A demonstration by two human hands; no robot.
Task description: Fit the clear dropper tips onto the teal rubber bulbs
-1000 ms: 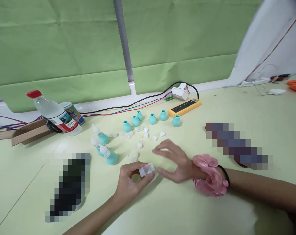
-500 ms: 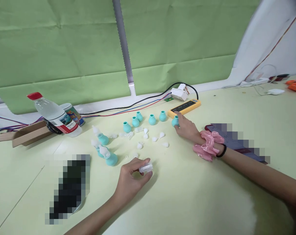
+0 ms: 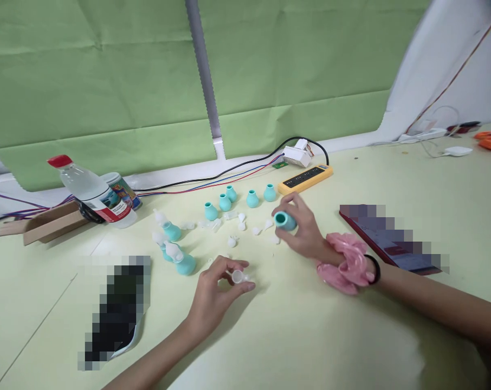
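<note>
My left hand (image 3: 215,295) rests low on the pale table and pinches a small clear plastic piece (image 3: 238,277) between thumb and fingers. My right hand (image 3: 302,230), with a pink scrunchie (image 3: 345,264) on the wrist, holds a teal rubber bulb (image 3: 285,220) lifted off the table, its mouth turned toward me. Several more teal bulbs (image 3: 237,199) stand in a row behind. Small clear plastic parts (image 3: 245,223) lie scattered between the bulbs and my hands. Three assembled bulbs with clear tips (image 3: 174,246) stand to the left.
A water bottle (image 3: 91,190) and a can (image 3: 121,189) lie at the left by a cardboard box (image 3: 42,223). A yellow power strip (image 3: 306,179) with cables sits at the back. A dark red flat object (image 3: 386,238) lies right of my right hand.
My right hand reached back to the row, took the rightmost teal bulb and brought it toward me. My left hand kept the clear piece and turned it slightly.
</note>
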